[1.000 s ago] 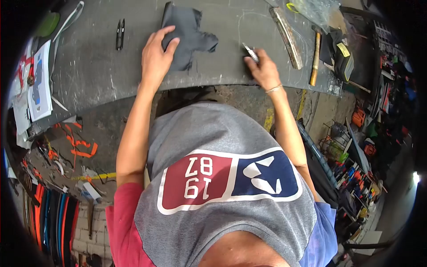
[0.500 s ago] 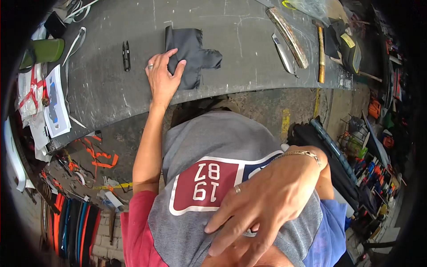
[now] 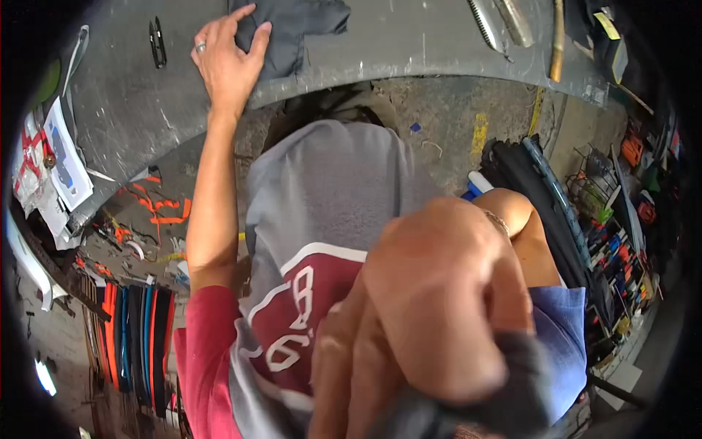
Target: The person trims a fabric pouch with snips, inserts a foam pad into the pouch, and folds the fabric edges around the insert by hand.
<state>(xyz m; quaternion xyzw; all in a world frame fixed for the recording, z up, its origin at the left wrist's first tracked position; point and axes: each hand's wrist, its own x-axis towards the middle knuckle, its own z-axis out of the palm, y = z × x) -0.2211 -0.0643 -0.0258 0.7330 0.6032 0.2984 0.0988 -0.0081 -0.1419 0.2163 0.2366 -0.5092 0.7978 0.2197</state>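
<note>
My left hand (image 3: 228, 69) lies on the table with thumb and fingers spread, pressing on a piece of dark grey fabric (image 3: 289, 36) whose far part is cut off by the view's top edge. Black thread snips (image 3: 156, 44) lie left of that hand. Close to the camera, my right hand (image 3: 431, 307) is bent and blurred by motion. Its fingers are folded at the chest of my grey shirt (image 3: 329, 168), with bunched dark grey cloth beside them. The shirt is pulled up askew, its printed numbers tilted.
On the table (image 3: 402, 55) at the right lie a serrated blade tool (image 3: 486, 25), a metal bar (image 3: 515, 22) and a wooden handle (image 3: 558, 44). Printed sheets (image 3: 67, 161) hang at the left edge. Orange strips (image 3: 168, 208) and rolled dark material (image 3: 526, 183) are below.
The view has shifted, so the table sits higher. My right hand has gone from loosely spread at the chest to folded, and the shirt has been tugged askew. My left hand stays on the fabric.
</note>
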